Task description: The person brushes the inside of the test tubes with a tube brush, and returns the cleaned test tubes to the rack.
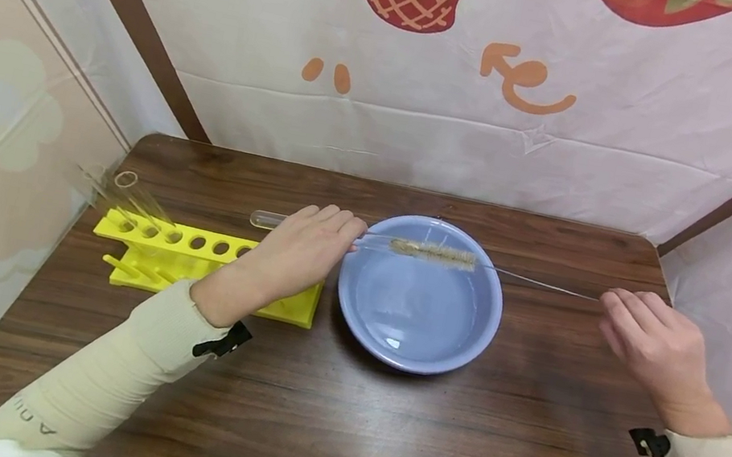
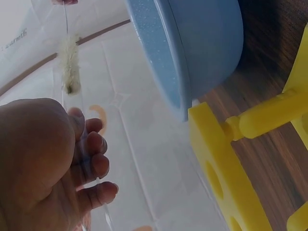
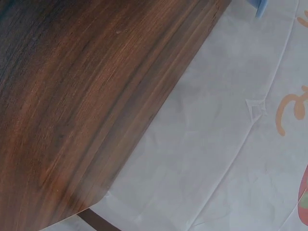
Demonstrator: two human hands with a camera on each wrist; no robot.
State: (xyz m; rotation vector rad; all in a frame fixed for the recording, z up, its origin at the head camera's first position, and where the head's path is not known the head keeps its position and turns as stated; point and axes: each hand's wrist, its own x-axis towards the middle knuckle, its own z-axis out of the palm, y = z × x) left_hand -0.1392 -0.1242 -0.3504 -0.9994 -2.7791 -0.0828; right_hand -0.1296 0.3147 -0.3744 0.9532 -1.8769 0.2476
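My left hand (image 1: pixel 307 247) grips a clear glass test tube (image 1: pixel 267 220), held level above the rack and the basin's left edge. The tube's rounded end sticks out to the left. A test tube brush (image 1: pixel 435 254) with pale bristles lies in line with the tube, over the basin. How far the bristles sit inside the glass is hard to tell. Out to the right, my right hand (image 1: pixel 654 345) pinches the end of the brush's thin wire handle (image 1: pixel 540 283). In the left wrist view, the fingers (image 2: pixel 98 165) curl round the tube below the bristles (image 2: pixel 70 65).
A blue basin (image 1: pixel 348 291) with water in it stands mid-table. To its left is a yellow test tube rack (image 1: pixel 209 243), partly behind my left forearm, with several glass tubes (image 1: pixel 139 197) leaning in its left holes. Printed cloth hangs behind the wooden table (image 1: pixel 374 434).
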